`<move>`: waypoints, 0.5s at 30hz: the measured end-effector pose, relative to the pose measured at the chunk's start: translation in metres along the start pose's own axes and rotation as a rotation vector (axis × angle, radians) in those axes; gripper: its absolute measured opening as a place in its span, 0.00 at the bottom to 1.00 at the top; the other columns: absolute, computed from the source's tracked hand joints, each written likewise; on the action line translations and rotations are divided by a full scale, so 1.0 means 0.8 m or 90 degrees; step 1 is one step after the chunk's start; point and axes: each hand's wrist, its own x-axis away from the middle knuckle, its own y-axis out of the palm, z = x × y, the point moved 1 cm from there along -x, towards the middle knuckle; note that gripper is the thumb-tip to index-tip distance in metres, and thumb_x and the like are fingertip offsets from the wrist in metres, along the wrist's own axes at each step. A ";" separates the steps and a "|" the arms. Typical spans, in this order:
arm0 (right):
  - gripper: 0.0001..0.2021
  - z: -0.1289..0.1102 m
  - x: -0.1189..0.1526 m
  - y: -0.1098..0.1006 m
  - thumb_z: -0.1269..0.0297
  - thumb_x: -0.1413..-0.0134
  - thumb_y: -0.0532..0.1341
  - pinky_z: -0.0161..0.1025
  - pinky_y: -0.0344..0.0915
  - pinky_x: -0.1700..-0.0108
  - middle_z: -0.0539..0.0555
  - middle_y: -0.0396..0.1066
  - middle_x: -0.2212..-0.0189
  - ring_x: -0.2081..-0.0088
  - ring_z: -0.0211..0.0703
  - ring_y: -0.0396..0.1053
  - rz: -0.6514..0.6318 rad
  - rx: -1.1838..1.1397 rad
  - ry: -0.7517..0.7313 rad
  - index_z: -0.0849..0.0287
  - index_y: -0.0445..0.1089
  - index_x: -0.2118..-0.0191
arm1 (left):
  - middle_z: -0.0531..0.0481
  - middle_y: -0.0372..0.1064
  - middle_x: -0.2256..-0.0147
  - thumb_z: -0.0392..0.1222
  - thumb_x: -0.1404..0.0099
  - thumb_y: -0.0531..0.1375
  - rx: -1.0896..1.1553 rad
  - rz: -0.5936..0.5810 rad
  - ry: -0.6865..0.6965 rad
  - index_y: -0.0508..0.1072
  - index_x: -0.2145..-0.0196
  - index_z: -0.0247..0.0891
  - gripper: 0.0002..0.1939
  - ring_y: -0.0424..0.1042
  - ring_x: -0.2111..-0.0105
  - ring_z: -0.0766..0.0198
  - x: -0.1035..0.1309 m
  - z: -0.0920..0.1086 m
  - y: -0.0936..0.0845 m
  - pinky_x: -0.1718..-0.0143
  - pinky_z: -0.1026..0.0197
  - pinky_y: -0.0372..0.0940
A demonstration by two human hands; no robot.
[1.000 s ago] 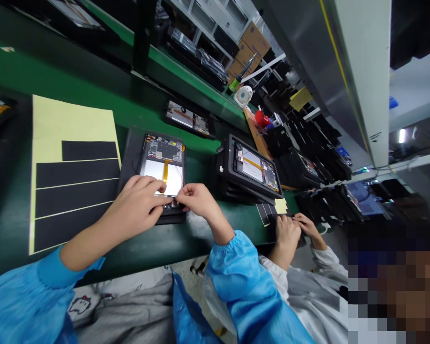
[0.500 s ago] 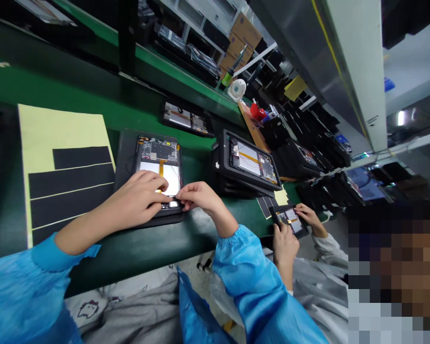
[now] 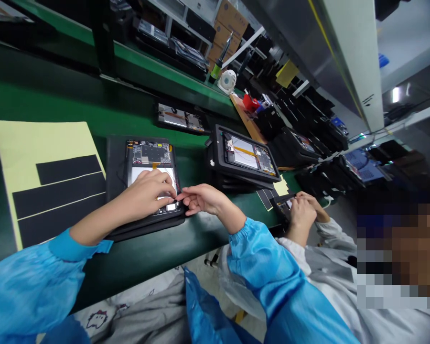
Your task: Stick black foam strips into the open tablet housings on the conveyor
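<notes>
An opened tablet (image 3: pixel 151 153), its circuit board and silvery battery bared, lies on a black foam tray (image 3: pixel 116 165) in front of me. My left hand (image 3: pixel 146 195) rests across the tablet's lower half and covers part of the battery. Its thumb and index finger come together at the lower right edge, on something small and dark that I cannot make out. Beside that edge is my right hand (image 3: pixel 205 198), fingers loosely apart, the index fingertip close to the left fingertips. Whether the two hands touch, I cannot tell.
Left of the tray lies a yellow sheet (image 3: pixel 43 138) with black strips (image 3: pixel 68 169). To the right stands a stack of trays topped by another opened tablet (image 3: pixel 249 153). One more tablet (image 3: pixel 181 117) lies behind. A co-worker's hands (image 3: pixel 303 215) handle a device farther right.
My right hand's fingers have loosened from a pinch at the tablet's edge. My left thumb and index finger have drawn together there. The co-worker's hands have moved closer together. The view has shifted slightly.
</notes>
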 end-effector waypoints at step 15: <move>0.13 0.023 0.014 0.007 0.72 0.32 0.55 0.33 0.74 0.75 0.47 0.72 0.79 0.84 0.30 0.66 0.016 -0.047 -0.087 0.67 0.76 0.63 | 0.50 0.72 0.61 0.51 0.32 0.57 0.022 -0.055 0.010 0.79 0.66 0.45 0.13 0.67 0.56 0.52 -0.009 -0.002 -0.002 0.52 0.50 0.49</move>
